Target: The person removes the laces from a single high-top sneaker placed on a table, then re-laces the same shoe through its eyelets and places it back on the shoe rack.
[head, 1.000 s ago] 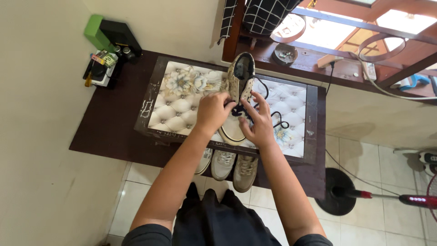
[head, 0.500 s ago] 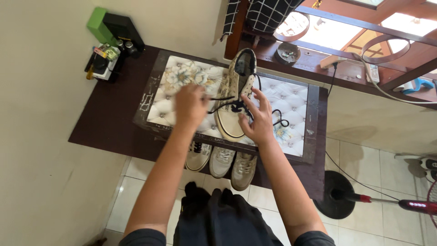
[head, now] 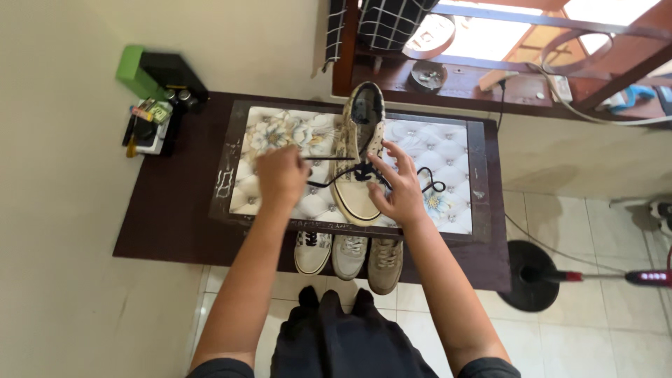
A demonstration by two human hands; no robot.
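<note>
The cream sneaker lies mid-table, toe toward 6 o'clock, looking light and floppy-sided; the left hand pinches its limp dark lace toward 9 o'clock while the open right hand steadies it.

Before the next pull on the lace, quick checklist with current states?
1. Left hand grips the dark lace, strand drawn out to the side: ok.
2. Right hand steadies the cream sneaker, fingers spread beside the eyelets: ok.
3. Sneaker rests flat on the floral padded tabletop: ok.
4. Slack lace loop lies on the tabletop right of the shoe: ok.
5. Lace fully through its eyelet: cannot tell.
</note>
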